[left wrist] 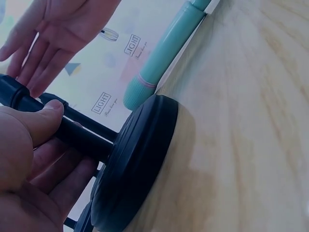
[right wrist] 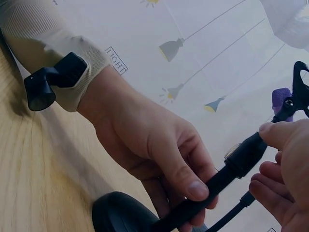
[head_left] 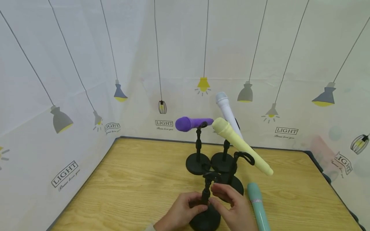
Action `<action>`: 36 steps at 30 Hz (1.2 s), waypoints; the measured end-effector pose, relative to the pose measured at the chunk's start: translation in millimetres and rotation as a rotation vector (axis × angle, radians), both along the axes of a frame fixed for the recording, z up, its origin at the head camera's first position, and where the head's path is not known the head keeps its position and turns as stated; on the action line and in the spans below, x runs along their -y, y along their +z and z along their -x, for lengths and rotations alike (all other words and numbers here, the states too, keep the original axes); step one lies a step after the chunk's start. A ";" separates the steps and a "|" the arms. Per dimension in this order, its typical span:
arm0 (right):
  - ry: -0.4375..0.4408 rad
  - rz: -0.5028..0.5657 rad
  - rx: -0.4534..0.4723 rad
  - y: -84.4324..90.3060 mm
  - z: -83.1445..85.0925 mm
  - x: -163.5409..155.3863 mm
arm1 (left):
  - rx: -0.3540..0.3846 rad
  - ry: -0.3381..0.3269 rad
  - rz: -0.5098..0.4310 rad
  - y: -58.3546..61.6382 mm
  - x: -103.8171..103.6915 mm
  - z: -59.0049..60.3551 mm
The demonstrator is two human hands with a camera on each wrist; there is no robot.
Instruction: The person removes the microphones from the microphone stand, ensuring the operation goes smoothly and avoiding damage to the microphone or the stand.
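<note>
My left hand (head_left: 185, 208) grips the lower pole of the nearest black microphone stand (head_left: 206, 221), thumb on one side and fingers on the other. The stand's round base rests on the table, and its clip at the top holds no microphone. My right hand (head_left: 235, 207) is at the upper part of the same pole. In the right wrist view its thumb (right wrist: 273, 133) touches the collar, while the other fingers hang loosely bent, apart from the pole. A teal microphone (head_left: 258, 205) lies on the table to the right of my right hand.
Behind stand more black stands: one bears a purple microphone (head_left: 190, 123), one a white microphone (head_left: 228, 110), and one a tilted yellow microphone (head_left: 242, 144). Their bases stand close together on the wooden table (head_left: 138, 173). A white backdrop printed with lamps (head_left: 179, 48) encloses the table.
</note>
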State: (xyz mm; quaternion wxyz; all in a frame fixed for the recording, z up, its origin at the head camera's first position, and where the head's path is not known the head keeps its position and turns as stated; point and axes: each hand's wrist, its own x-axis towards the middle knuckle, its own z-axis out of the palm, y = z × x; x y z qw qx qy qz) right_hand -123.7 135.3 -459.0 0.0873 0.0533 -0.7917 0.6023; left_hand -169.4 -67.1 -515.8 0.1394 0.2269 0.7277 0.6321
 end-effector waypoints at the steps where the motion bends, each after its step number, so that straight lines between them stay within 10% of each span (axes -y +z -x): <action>1: 0.003 -0.001 -0.020 -0.5 0.0 1.3 | -0.001 -0.005 -0.005 -0.5 -0.6 -0.5; 7: -0.031 -0.019 -0.184 -7.6 -1.6 11.1 | -0.009 -0.025 -0.030 -3.2 -4.5 -4.0; 25: -0.096 -0.064 -0.142 -11.1 -2.9 21.3 | -0.090 0.034 -0.005 -2.5 -12.9 -5.7; 30: -0.007 -0.066 -0.229 -14.7 -1.1 14.8 | -0.114 0.041 -0.008 -3.2 -14.7 -6.9; 36: 0.328 0.020 -0.164 -17.9 6.1 -5.4 | -0.113 0.030 0.015 -5.8 -13.4 -6.7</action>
